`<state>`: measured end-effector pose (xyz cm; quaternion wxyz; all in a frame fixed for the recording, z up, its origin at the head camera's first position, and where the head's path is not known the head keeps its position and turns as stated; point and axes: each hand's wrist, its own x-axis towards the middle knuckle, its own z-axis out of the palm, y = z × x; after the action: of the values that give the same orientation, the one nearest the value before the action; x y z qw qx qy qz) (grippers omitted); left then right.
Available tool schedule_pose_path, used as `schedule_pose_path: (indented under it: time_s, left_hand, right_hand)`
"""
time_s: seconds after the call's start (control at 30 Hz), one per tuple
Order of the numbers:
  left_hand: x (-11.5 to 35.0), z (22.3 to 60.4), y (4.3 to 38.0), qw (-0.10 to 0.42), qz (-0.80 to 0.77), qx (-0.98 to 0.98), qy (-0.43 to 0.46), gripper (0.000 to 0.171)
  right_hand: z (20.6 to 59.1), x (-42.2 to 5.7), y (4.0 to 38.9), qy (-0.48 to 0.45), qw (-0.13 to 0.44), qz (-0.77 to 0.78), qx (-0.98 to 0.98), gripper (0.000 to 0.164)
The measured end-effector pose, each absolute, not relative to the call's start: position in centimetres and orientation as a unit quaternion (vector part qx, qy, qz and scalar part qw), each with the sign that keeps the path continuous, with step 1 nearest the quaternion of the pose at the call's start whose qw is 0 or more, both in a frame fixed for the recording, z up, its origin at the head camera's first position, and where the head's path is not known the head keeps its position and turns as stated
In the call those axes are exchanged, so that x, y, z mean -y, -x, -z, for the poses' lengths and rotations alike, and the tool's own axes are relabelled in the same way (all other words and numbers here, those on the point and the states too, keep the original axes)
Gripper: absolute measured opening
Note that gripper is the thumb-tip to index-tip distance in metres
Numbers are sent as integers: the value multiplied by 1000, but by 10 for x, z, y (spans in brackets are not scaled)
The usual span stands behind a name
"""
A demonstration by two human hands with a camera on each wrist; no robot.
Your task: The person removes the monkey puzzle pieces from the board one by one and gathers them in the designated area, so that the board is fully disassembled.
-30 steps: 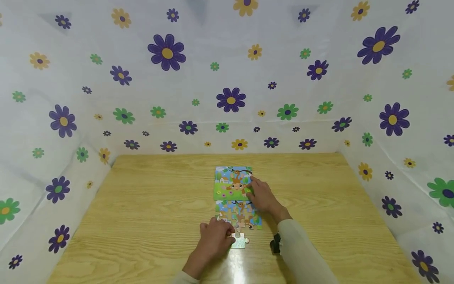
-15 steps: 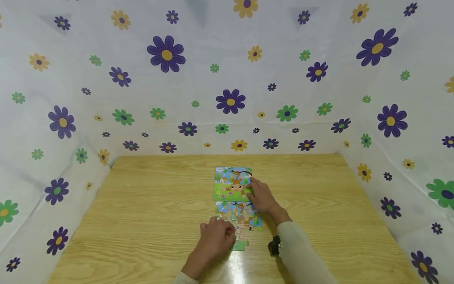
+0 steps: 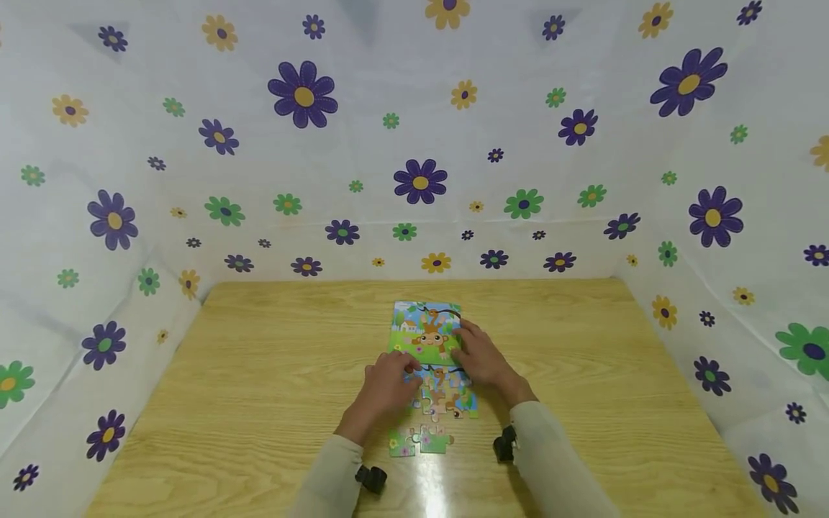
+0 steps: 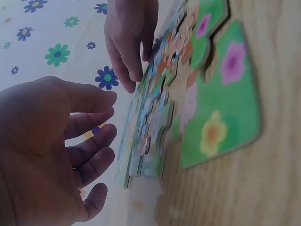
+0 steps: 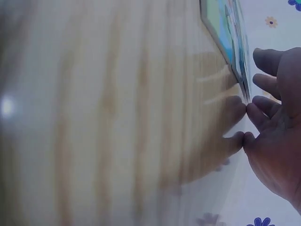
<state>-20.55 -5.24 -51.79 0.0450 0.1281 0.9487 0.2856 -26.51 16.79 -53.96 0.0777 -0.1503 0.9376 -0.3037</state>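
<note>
My left hand (image 3: 388, 385) hovers by the left side of a partly joined jigsaw puzzle (image 3: 463, 403); in the left wrist view its fingers are loosely curved with nothing between them. Behind the puzzle lies a monkey picture card (image 3: 421, 352), whose front edge borders the joined pieces. My right hand (image 3: 486, 356) rests at the card's right edge, fingers loosely bent, fingertips down at the tabletop in the right wrist view. Apart from the joined part, nearer the person, lie a green corner piece (image 3: 401, 446) with yellow and pink flowers and another green puzzle piece (image 3: 434, 440) next to it.
A wooden table (image 3: 278, 403) carries everything, enclosed by a white sheet (image 3: 363, 144) with purple, yellow and green flowers. Black wrist cameras hang under both sleeves, the left camera (image 3: 371, 478) close to the corner piece.
My left hand has moved away from the near pieces towards the card, uncovering the green corner piece. The piece beside it looked pale one second ago and now shows green. My right hand stays put.
</note>
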Motion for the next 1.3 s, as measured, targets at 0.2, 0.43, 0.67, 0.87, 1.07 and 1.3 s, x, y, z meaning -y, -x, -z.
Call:
schedule_pose_path:
  time_s: [0.2, 0.43, 0.67, 0.87, 1.07, 1.3]
  left_hand:
    - [47, 518, 226, 53, -278, -950, -131, 21]
    - [40, 519, 243, 63, -260, -954, -137, 30]
    - [37, 522, 252, 75, -258, -954, -136, 31]
    - [32, 525, 261, 81, -245, -954, -155, 36]
    - [21, 528, 267, 80, -219, -962, -142, 37]
    - [14, 528, 266, 68, -210, -969, -113, 33]
  right_hand:
    - [539, -173, 263, 149, 85, 284, -943, 68]
    - [543, -173, 263, 154, 94, 270, -946, 80]
    - [543, -174, 264, 163, 87, 263, -947, 76]
    - [541, -176, 263, 162, 90, 266, -946, 73]
    - [540, -176, 264, 163, 93, 272, -944, 67]
    - [540, -174, 266, 155, 93, 278, -943, 62]
